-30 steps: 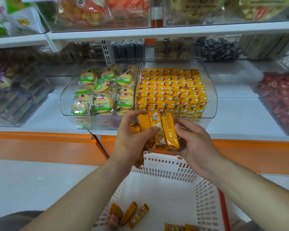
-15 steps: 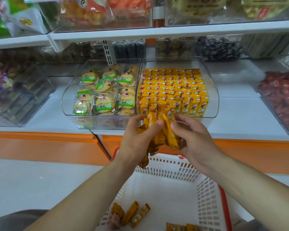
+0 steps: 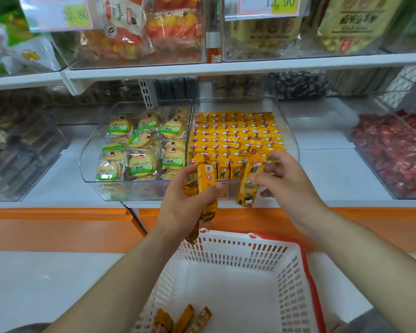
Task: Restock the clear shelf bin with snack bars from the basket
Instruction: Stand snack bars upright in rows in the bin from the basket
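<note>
A clear shelf bin (image 3: 289, 131) holds several rows of upright yellow snack bars (image 3: 235, 138). My left hand (image 3: 185, 205) grips a bunch of yellow snack bars (image 3: 205, 181) just in front of the bin's front wall. My right hand (image 3: 286, 181) pinches one yellow snack bar (image 3: 249, 186) upright at the bin's front right. Below them stands a white basket (image 3: 228, 255) with a red rim, and three loose bars (image 3: 185, 319) lie at its bottom.
A second clear bin (image 3: 89, 164) of green-labelled round biscuits sits left of the snack bar bin. A bin of red candies (image 3: 394, 150) is at the right, another clear bin (image 3: 22, 150) at the far left. A white shelf (image 3: 226, 67) with packaged snacks hangs above.
Both hands rose from above the basket to the bin's front. My right hand drew one bar out of the bunch and moved it right, apart from my left hand.
</note>
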A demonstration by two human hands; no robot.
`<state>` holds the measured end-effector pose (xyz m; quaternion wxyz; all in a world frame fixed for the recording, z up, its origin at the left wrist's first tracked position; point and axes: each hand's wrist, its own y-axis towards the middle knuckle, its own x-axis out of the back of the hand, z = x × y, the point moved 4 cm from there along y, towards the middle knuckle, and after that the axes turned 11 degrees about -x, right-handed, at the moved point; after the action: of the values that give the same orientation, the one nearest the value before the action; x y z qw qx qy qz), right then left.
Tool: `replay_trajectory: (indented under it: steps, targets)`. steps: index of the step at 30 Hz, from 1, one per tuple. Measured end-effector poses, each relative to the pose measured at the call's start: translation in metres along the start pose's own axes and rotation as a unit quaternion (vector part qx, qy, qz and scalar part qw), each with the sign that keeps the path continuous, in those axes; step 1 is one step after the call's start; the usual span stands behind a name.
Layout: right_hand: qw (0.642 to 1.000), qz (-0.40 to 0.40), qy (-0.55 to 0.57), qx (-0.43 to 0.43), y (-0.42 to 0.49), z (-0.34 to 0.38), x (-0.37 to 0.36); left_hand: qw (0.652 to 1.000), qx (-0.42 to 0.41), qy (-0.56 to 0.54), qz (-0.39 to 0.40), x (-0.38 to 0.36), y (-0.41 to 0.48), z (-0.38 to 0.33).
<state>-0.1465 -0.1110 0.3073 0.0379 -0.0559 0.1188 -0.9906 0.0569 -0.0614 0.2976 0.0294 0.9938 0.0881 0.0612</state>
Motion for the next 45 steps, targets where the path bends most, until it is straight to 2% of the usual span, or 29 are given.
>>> replay_trajectory:
  steps: [3, 7, 11, 22, 27, 30, 33, 35, 36, 38, 40, 45]
  targets:
    - [0.992, -0.06, -0.073, 0.082, 0.01, 0.03, 0.024, 1.0, -0.006, 0.003, 0.001, 0.003, 0.007, -0.002]
    - [0.951, -0.113, -0.252, 0.141, 0.033, 0.055, 0.031, 1.0, -0.017, 0.005, -0.006, 0.002, 0.017, -0.002]
    - [0.912, -0.104, -0.374, 0.133, 0.057, 0.041, 0.025, 1.0, -0.017, 0.013, -0.007, 0.0, 0.021, -0.001]
    - [0.88, -0.061, -0.465, 0.079, 0.096, 0.016, -0.011, 1.0, -0.002, 0.022, -0.017, 0.005, 0.028, 0.011]
    - [0.902, -0.054, -0.424, 0.057, 0.096, 0.013, -0.004, 0.999, -0.004, 0.038, -0.012, 0.005, 0.032, 0.014]
    - [0.898, -0.039, -0.435, 0.051, 0.088, 0.015, 0.002, 0.999, -0.007, 0.043, -0.012, 0.003, 0.034, 0.015]
    - [0.891, -0.094, -0.432, 0.099, 0.073, 0.024, 0.01, 0.999, -0.013, 0.041, -0.006, 0.0, 0.032, 0.014]
    - [0.913, -0.095, -0.366, 0.152, 0.057, 0.032, 0.008, 0.999, -0.02, 0.051, 0.002, -0.003, 0.03, 0.014]
    - [0.934, -0.066, -0.318, 0.15, 0.049, 0.033, 0.003, 0.998, -0.024, 0.06, 0.006, -0.005, 0.029, 0.014]
    - [0.971, 0.032, -0.219, 0.092, 0.035, 0.03, -0.013, 0.996, -0.039, 0.08, 0.011, -0.008, 0.026, 0.012]
    - [0.982, 0.102, -0.156, 0.021, 0.023, 0.022, -0.026, 0.992, -0.065, 0.101, 0.026, -0.013, 0.02, 0.008]
    - [0.984, 0.118, -0.12, -0.055, 0.016, 0.014, -0.032, 0.985, -0.09, 0.136, 0.055, -0.024, 0.009, 0.003]
